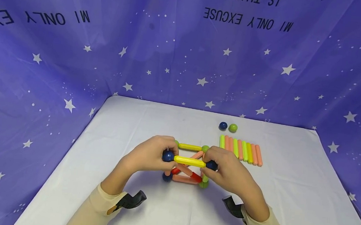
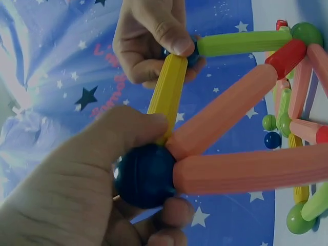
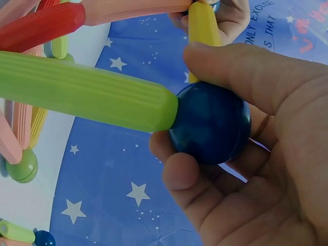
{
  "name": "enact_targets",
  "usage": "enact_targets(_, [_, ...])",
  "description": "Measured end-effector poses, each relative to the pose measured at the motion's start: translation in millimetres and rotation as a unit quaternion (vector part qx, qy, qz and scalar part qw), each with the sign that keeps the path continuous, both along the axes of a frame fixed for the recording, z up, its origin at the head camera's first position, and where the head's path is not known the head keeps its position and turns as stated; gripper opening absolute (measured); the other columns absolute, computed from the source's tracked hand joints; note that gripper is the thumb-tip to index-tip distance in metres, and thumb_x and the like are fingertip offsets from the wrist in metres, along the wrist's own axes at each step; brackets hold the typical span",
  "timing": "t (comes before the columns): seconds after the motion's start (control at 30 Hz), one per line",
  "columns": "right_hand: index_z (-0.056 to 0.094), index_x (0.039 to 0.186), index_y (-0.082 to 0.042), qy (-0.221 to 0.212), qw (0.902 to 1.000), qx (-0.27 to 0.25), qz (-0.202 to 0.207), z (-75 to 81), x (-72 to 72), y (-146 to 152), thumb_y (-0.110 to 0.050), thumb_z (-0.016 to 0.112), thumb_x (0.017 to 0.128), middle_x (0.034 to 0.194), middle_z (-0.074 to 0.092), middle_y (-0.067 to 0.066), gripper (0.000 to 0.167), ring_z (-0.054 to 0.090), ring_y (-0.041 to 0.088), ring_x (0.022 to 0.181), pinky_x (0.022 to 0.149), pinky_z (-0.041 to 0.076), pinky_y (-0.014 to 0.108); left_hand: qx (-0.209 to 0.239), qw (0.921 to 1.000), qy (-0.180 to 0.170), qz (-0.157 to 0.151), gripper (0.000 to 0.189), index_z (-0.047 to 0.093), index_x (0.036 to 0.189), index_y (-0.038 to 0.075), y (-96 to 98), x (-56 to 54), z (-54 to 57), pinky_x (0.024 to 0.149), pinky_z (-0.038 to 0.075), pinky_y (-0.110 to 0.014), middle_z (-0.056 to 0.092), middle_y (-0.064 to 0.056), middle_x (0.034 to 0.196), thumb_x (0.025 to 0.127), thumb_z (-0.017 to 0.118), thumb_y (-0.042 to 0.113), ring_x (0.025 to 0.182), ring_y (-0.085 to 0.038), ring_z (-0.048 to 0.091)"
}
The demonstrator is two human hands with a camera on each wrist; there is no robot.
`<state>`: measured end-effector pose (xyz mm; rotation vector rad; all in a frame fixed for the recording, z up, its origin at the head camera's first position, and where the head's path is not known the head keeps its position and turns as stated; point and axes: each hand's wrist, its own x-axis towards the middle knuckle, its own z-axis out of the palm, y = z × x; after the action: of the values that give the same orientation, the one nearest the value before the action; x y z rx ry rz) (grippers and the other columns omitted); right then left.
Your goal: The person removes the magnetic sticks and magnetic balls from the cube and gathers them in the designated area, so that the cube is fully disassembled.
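Note:
A yellow stick (image 1: 189, 161) spans two dark blue balls at the near top of a frame built of sticks and balls. My left hand (image 1: 151, 154) grips the left blue ball (image 2: 146, 176) between thumb and fingers. Two salmon sticks (image 2: 223, 111) also join that ball, one meeting a red stick (image 2: 287, 58). The right blue ball (image 3: 211, 123) is pinched by my right hand (image 1: 231, 169), with a light green stick (image 3: 92, 95) attached to it. Lower in the frame are a blue ball (image 1: 167, 176) and a green ball (image 1: 204, 184), bridged by a salmon stick (image 1: 184, 179). My hands hide parts of the frame.
Right of the frame, a row of loose green, salmon and yellow sticks (image 1: 240, 149) lies on the white tabletop (image 1: 135, 123). Behind the row sit a loose blue ball (image 1: 223, 126) and a green ball (image 1: 233, 127). A purple star-patterned cloth (image 1: 185, 56) hangs at the back and sides.

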<state>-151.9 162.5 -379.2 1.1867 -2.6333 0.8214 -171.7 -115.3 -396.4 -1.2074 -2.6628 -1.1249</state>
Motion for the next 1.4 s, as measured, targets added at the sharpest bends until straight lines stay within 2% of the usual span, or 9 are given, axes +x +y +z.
enact_targets(0.2, [0.060,0.086,-0.017,-0.030,0.9995,-0.004,-0.013,1.4,0.6,3,-0.011,0.084,0.076,0.083,0.057,-0.009,0.026,0.050,0.010,0.070,0.057,0.045,0.023,-0.032,0.9986,0.041,-0.001,0.012,0.074,0.089,0.019,3.4,2.0,1.9,0.075,0.047,-0.024,0.054,0.016,0.085,0.081,0.080,0.026,0.078,-0.003,0.053])
enact_targets(0.47, [0.059,0.086,-0.020,-0.114,0.9902,-0.037,-0.073,0.7,-2.3,7,-0.013,0.085,0.075,0.083,0.062,-0.011,0.029,0.053,0.012,0.065,0.054,0.048,0.026,-0.021,0.9984,0.052,-0.003,0.009,0.076,0.087,0.017,2.5,-0.1,-0.7,0.066,0.046,-0.022,0.054,0.014,0.081,0.079,0.078,0.022,0.070,-0.005,0.050])
enact_targets(0.57, [0.060,0.087,-0.020,-0.176,0.9785,-0.076,-0.077,-0.5,-6.2,11,-0.016,0.083,0.078,0.086,0.064,-0.007,0.025,0.058,0.016,0.068,0.056,0.051,0.029,-0.020,0.9983,0.054,0.000,0.009,0.076,0.086,0.017,2.0,-0.3,-0.5,0.065,0.046,-0.022,0.054,0.014,0.081,0.079,0.078,0.022,0.070,-0.005,0.050])
enact_targets(0.67, [0.063,0.091,-0.019,-0.241,0.9589,-0.117,-0.093,-2.8,-12.5,18,-0.024,0.081,0.081,0.089,0.065,-0.001,0.022,0.060,0.021,0.068,0.055,0.051,0.031,-0.018,0.9986,0.050,0.001,0.009,0.076,0.086,0.017,1.9,-0.7,-0.3,0.065,0.046,-0.023,0.053,0.014,0.080,0.079,0.078,0.022,0.070,-0.005,0.050])
enact_targets(0.77, [0.064,0.098,-0.015,-0.273,0.9439,-0.145,-0.116,-7.2,-21.4,27,-0.028,0.079,0.083,0.093,0.063,0.006,0.025,0.060,0.026,0.072,0.058,0.052,0.032,-0.021,0.9988,0.044,0.003,0.009,0.076,0.087,0.017,2.1,-0.8,-0.6,0.065,0.047,-0.023,0.053,0.014,0.080,0.080,0.078,0.022,0.070,-0.005,0.050])
enact_targets(0.9, [0.066,0.105,-0.010,-0.279,0.9352,-0.164,-0.144,-15.4,-34.3,41,-0.025,0.078,0.085,0.101,0.062,0.010,0.028,0.060,0.028,0.082,0.068,0.054,0.032,-0.028,0.9990,0.035,0.006,0.011,0.076,0.088,0.017,2.8,0.0,-0.6,0.066,0.047,-0.023,0.054,0.014,0.081,0.080,0.079,0.024,0.071,-0.005,0.050])
enact_targets(1.07, [0.068,0.116,-0.013,-0.272,0.9304,-0.158,-0.188,-23.8,-46.1,59,-0.027,0.076,0.087,0.105,0.066,0.008,0.034,0.063,0.026,0.084,0.067,0.054,0.032,-0.034,0.9991,0.020,0.015,0.013,0.076,0.089,0.018,4.8,0.9,-0.1,0.068,0.048,-0.023,0.055,0.014,0.084,0.079,0.081,0.025,0.073,-0.005,0.052])
enact_targets(1.23, [0.063,0.128,-0.018,-0.231,0.9362,-0.102,-0.244,-28.7,-59.3,77,-0.035,0.073,0.088,0.104,0.066,0.005,0.044,0.060,0.025,0.089,0.067,0.054,0.035,-0.039,0.9991,0.005,0.017,0.015,0.075,0.091,0.017,5.0,1.7,2.0,0.070,0.049,-0.023,0.057,0.013,0.087,0.080,0.081,0.026,0.076,-0.006,0.054])
enact_targets(1.4, [0.059,0.129,-0.010,-0.189,0.9387,-0.006,-0.289,-31.8,-89.2,98,-0.033,0.069,0.092,0.105,0.062,0.012,0.045,0.055,0.029,0.090,0.073,0.050,0.042,-0.046,0.9988,0.004,0.020,0.017,0.074,0.091,0.017,4.0,2.0,3.9,0.068,0.049,-0.023,0.056,0.013,0.086,0.081,0.081,0.029,0.075,-0.006,0.053])
